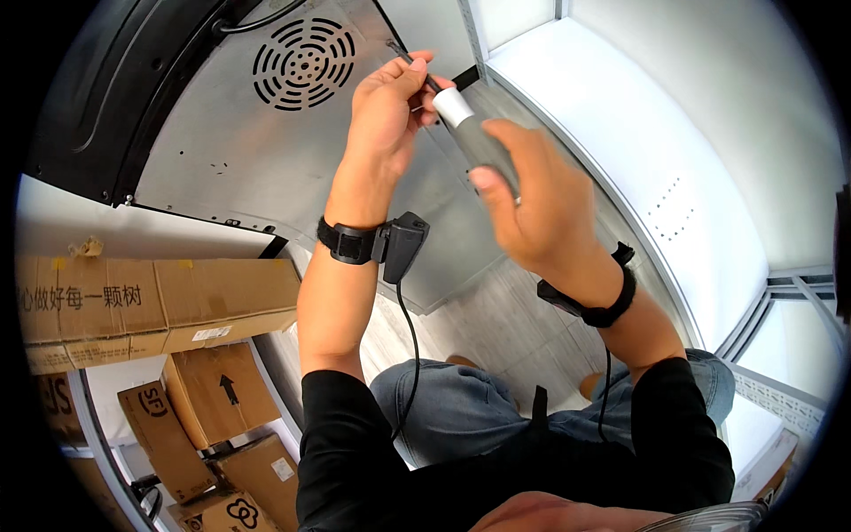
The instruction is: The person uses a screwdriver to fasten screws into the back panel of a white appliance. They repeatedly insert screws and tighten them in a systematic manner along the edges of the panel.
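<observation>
Left hand (383, 111) is pinching a screwdriver (453, 106) near the metal panel's (248, 168) edge; half-open right hand (551, 208), perhaps turning, next needs alignment.

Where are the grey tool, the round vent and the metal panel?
Grey tool (483, 149): head view, on its blurred body.
Round vent (305, 66): head view, on its slotted middle.
Metal panel (270, 160): head view, on bare sheet below the vent.
</observation>
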A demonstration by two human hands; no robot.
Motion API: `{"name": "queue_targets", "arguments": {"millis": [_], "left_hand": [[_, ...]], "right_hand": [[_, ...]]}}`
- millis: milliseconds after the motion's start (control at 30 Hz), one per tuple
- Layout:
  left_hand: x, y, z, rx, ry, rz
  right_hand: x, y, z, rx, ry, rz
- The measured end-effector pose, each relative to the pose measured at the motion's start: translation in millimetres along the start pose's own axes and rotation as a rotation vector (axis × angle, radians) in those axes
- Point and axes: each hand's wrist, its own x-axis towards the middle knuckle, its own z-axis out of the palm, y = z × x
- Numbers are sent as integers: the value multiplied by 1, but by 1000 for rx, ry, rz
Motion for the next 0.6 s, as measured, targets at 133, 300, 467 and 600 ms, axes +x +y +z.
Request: {"name": "queue_targets", "arguments": {"millis": [133,300,467,600], "left_hand": [[-1,0,-2,-40,78,-57],[1,3,0,-34,65,-30],[-1,4,6,38,157,47],[0,1,4,57,143,36]], "right_hand": [[-3,-2,2,72,-9,-29],[-1,12,8,-3,162,-175],[-4,8,-2,-97,-27,-22],[0,8,-6,-30,19,-57]]}}
